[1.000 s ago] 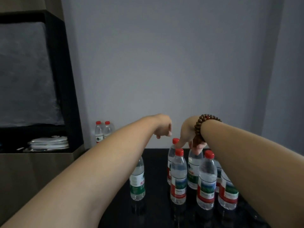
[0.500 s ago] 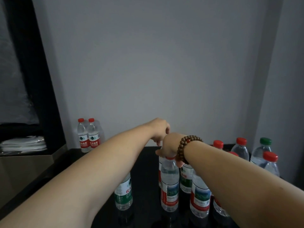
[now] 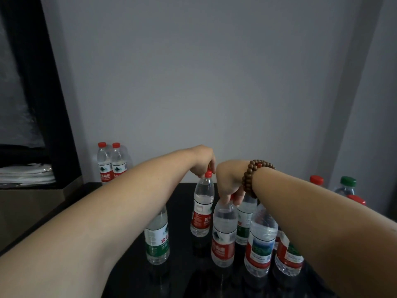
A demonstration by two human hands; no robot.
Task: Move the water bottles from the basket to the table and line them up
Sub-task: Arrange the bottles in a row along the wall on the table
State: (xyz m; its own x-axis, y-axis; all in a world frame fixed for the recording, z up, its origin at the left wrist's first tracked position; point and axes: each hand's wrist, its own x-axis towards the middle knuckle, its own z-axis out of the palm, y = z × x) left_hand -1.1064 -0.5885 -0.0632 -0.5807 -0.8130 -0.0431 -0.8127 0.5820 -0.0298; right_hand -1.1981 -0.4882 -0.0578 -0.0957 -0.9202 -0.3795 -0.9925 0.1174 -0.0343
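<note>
Several clear water bottles stand on a glossy black table (image 3: 133, 274). My left hand (image 3: 203, 162) pinches the red cap of a red-labelled bottle (image 3: 202, 208) at the far middle. My right hand (image 3: 228, 183), with a bead bracelet at the wrist, grips the top of a nearer red-labelled bottle (image 3: 223, 235), hiding its cap. A green-labelled bottle (image 3: 156, 239) stands under my left forearm. Further bottles (image 3: 261, 244) crowd under my right forearm. No basket is in view.
A wrapped pack of red-capped bottles (image 3: 110, 164) stands at the table's back left by the wall. More bottle tops, red (image 3: 316, 180) and green (image 3: 348, 181), show at the right behind my arm. A dark cabinet with stacked white items (image 3: 25, 175) is on the left.
The view shifted right and down. My left hand came down onto the far bottle's cap, and my right hand settled onto the top of the nearer bottle.
</note>
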